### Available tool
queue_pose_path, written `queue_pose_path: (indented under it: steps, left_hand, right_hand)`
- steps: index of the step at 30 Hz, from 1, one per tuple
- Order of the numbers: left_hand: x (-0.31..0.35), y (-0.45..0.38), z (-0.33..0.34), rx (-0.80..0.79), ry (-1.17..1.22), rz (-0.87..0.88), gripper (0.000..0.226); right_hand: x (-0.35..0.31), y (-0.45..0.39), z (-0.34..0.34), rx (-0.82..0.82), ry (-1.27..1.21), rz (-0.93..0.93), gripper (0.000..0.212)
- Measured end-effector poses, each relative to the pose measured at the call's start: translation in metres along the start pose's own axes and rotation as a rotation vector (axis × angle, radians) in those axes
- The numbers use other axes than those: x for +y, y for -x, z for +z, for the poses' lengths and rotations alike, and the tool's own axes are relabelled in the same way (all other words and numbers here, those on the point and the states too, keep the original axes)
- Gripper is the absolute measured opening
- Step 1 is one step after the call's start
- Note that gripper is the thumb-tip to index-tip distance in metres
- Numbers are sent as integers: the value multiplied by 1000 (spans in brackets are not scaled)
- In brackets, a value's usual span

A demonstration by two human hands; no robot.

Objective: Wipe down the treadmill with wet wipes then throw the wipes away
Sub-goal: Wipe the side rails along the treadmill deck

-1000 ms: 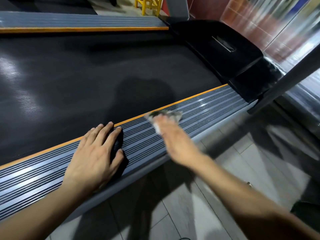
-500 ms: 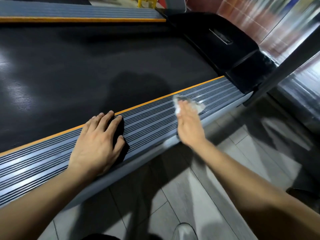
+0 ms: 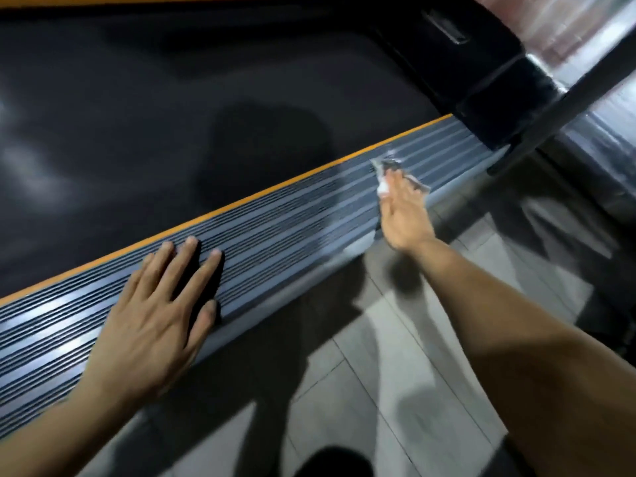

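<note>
Left hand point(image 3: 151, 311) flat on near ribbed grey metal side rail point(image 3: 275, 232); farther right, right hand point(image 3: 404, 215) on crumpled white wet wipe point(image 3: 385, 177); black rubber belt point(image 3: 172, 132) beyond.

Your rail point(image 3: 282, 215) run is open between both hands; black motor cover point(image 3: 457, 70) and upright point(image 3: 564, 108) block the far end.

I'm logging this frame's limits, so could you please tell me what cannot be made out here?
- Wet wipe, head view: motion-blurred and mostly under the right hand; its shape and dirtiness are unclear.
- Right hand's fingers: blurred, so the hold is unclear.
- Far side rail: cut off by the top edge.
- Left hand: covers part of the near side rail.
</note>
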State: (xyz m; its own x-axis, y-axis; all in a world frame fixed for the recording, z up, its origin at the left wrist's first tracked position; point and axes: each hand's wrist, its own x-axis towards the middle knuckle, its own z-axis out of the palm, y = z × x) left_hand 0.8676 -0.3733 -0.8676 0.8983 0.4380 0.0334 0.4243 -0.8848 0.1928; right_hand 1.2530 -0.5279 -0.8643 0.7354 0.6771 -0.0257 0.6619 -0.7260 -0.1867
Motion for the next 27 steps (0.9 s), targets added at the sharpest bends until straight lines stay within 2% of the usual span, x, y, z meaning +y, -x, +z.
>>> queue_pose_path:
  steps: [3, 6, 10, 13, 16, 17, 19, 23, 25, 27]
  left_hand:
    - [-2, 7, 5, -11, -65, -38, 65]
    - [0, 2, 9, 8, -104, -29, 64]
    - [1, 2, 8, 37, -88, -41, 66]
    - [0, 2, 5, 71, -4, -70, 69]
    - [-6, 5, 1, 119, 73, -116, 66]
    - [-8, 7, -1, 131, 106, -122, 63]
    - [-12, 10, -2, 138, 139, -87, 59]
    - [-49, 45, -11, 134, 22, 32, 58]
    - [-89, 96, -13, 158, -63, -8, 59]
    - [-126, 143, -21, 144, -64, -104, 64]
  right_hand:
    - [8, -11, 7, 60, 19, 5, 63]
    - [-1, -10, 8, 26, 7, 65, 60]
    - [-111, 28, 27, 152, 41, -294, 49]
    - [-197, 72, 55, 30, 10, -528, 60]
    - [-202, 74, 51, -35, 12, -620, 60]
    - [-189, 63, 47, -21, 67, -608, 60]
    - [-157, 32, 35, 26, 142, -471, 61]
    - [-115, -1, 25, 50, 179, -145, 55]
    - [-133, 9, 30, 35, 210, -116, 59]
    - [-167, 34, 36, 93, 322, -226, 69]
